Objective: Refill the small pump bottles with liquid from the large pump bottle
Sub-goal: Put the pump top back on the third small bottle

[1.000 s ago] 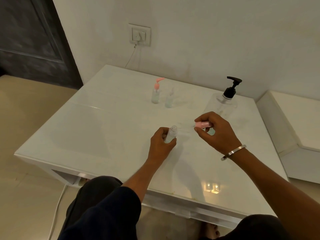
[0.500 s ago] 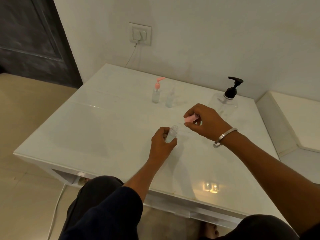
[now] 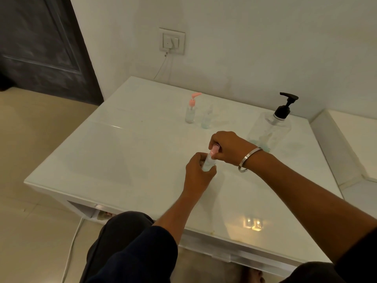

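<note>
1. Hands at centre of white table (image 3: 126, 152): left hand (image 3: 199, 174) has its fingers and thumb curled round the body of a small clear bottle (image 3: 208, 164), holding it tilted slightly, its base hidden behind the hand.
2. Right hand (image 3: 228, 147) has its fingertips pinched on a pink pump cap (image 3: 214, 149), which sits at the neck of the held bottle. Whether the cap is fully seated cannot be told.
3. Metal bangle (image 3: 249, 160) is worn on the right wrist.
4. Large pump bottle (image 3: 271, 127), clear with a black pump head, stands upright at the far right of the table, just beyond the right hand. A little bluish liquid shows at its bottom.
5. Two further small bottles stand upright at the far centre, just beside each other: small bottle with pink pump (image 3: 190, 111) on the left, small clear-topped bottle (image 3: 206, 119) on the right. Both are well apart from the hands.
6. Wall socket (image 3: 172, 40) is mounted above the table, with a thin cable (image 3: 162, 67) hanging from it down behind the table edge.
7. Dark door (image 3: 40, 43) stands at upper left.
</note>
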